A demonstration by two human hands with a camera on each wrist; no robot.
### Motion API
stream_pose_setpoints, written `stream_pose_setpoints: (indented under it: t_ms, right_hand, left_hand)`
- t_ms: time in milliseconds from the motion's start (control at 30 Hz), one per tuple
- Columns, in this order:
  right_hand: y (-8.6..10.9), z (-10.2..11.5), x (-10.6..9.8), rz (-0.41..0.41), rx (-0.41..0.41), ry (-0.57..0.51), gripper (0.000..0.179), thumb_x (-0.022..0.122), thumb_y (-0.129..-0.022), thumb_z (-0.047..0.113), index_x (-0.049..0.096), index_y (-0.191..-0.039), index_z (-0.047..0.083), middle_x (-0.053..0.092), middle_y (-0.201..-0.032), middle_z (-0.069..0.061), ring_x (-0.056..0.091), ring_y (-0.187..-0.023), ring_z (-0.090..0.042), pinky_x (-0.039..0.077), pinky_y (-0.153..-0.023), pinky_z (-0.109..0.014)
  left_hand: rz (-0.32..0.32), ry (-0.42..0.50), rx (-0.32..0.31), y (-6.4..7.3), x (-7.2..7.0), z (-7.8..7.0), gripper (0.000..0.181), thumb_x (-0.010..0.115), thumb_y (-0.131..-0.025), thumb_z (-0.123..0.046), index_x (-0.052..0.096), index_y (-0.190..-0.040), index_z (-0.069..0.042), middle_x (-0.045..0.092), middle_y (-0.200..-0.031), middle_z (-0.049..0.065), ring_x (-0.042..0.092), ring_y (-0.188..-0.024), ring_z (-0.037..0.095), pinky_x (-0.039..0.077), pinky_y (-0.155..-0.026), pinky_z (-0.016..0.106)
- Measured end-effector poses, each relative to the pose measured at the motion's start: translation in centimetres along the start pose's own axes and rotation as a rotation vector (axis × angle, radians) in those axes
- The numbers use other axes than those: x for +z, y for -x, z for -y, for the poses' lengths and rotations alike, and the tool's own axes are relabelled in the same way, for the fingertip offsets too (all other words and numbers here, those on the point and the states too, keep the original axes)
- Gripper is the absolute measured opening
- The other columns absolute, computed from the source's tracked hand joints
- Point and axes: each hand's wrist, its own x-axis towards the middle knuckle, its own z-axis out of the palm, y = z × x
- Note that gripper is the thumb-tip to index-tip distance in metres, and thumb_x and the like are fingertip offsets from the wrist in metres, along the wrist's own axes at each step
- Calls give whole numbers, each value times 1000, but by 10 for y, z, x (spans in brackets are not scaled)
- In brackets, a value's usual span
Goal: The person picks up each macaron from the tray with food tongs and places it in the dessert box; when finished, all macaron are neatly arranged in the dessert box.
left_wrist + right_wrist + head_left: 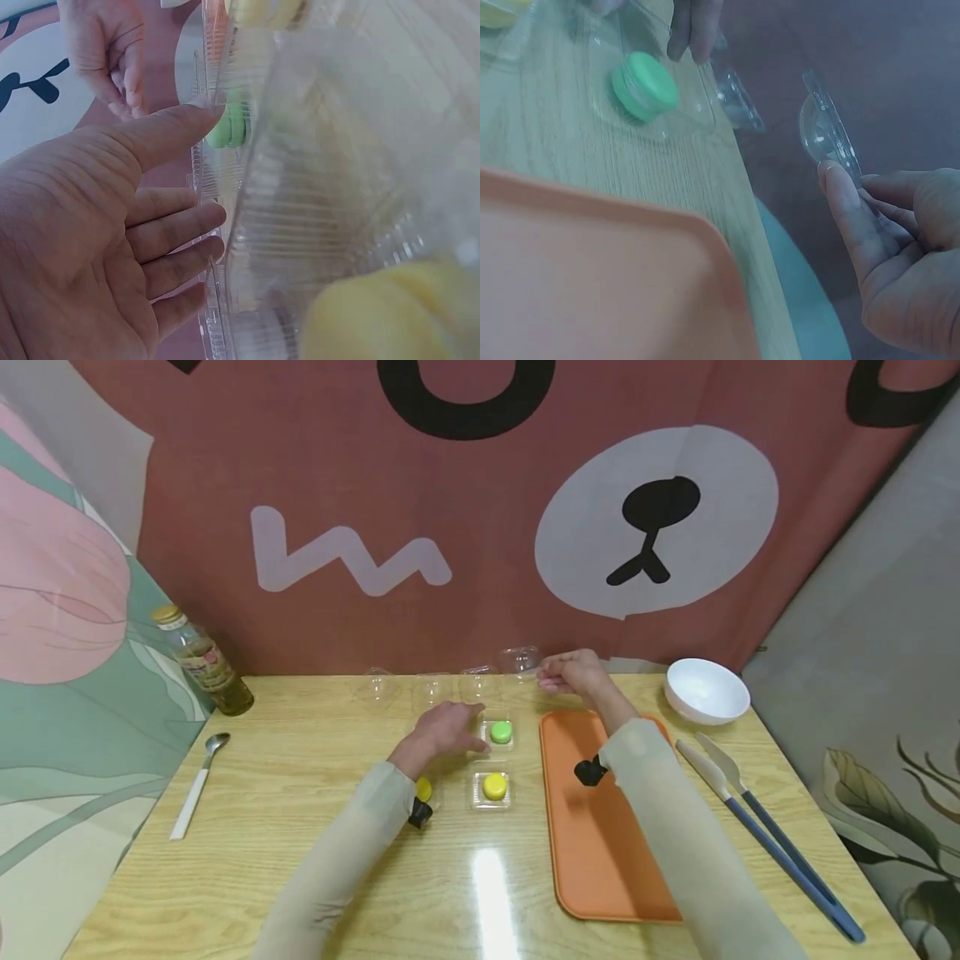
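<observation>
My right hand (576, 675) pinches the rim of a clear plastic domed lid (821, 131), held up at the table's back edge. My left hand (447, 729) is beside the clear box with a green macaron (501, 732); its fingers are extended and spread. In the left wrist view the left thumb (169, 135) overlaps the box's edge, and whether it touches is hard to tell. Nearer the front, a yellow macaron (495, 786) sits in its own clear tray. Another yellow macaron (423, 789) is partly hidden by the left wrist.
Clear domed lids (432, 690) line the back edge. An orange tray (600, 860) lies under the right forearm. Further right are a white bowl (707, 692) and long blue-handled tongs (787, 852). On the left stand a bottle (206, 668) and a white-handled spoon (197, 793).
</observation>
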Motion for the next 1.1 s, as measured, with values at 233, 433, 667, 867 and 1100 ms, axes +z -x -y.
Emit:
stream_pose_setpoints:
  t_ms: [233, 433, 667, 867, 1100]
  right_hand:
    - [14, 2, 5, 21, -5, 10, 38, 55, -105, 13, 57, -139, -4, 67, -128, -26, 75, -83, -12, 58, -97, -36]
    - [25, -1, 11, 49, -4, 27, 43, 55, -106, 16, 53, -144, -2, 64, -134, -25, 75, -92, -16, 52, -106, -46]
    - [27, -8, 15, 63, -44, 35, 42, 55, -105, 14, 54, -143, -2, 65, -131, -26, 75, -103, -26, 55, -101, -44]
    - [32, -10, 18, 54, -20, 49, 42, 55, -105, 14, 53, -144, -2, 67, -130, -24, 75, -99, -21, 59, -96, -38]
    - [33, -15, 19, 65, -18, 27, 42, 55, -105, 14, 54, -144, -1, 67, -129, -24, 70, -114, -32, 56, -100, -42]
  left_hand:
    - [-1, -11, -20, 1, 0, 0, 85, 81, -84, -46, 43, -156, -22, 58, -148, 9, 58, -130, 31, 50, -107, 47]
    - [10, -10, -22, 2, -2, -2, 85, 80, -85, -46, 42, -156, -22, 57, -148, 10, 59, -128, 32, 53, -102, 47]
    - [16, -36, -11, -1, -2, -1, 84, 79, -85, -47, 42, -156, -21, 60, -145, 9, 59, -127, 31, 52, -104, 47]
    - [27, -70, -8, -3, -3, -2, 84, 79, -85, -48, 42, -156, -21, 61, -145, 8, 57, -132, 33, 51, -105, 47]
    - [24, -71, -13, -2, -3, -4, 84, 79, -85, -49, 42, -156, -23, 58, -147, 8, 57, -132, 32, 52, -105, 47]
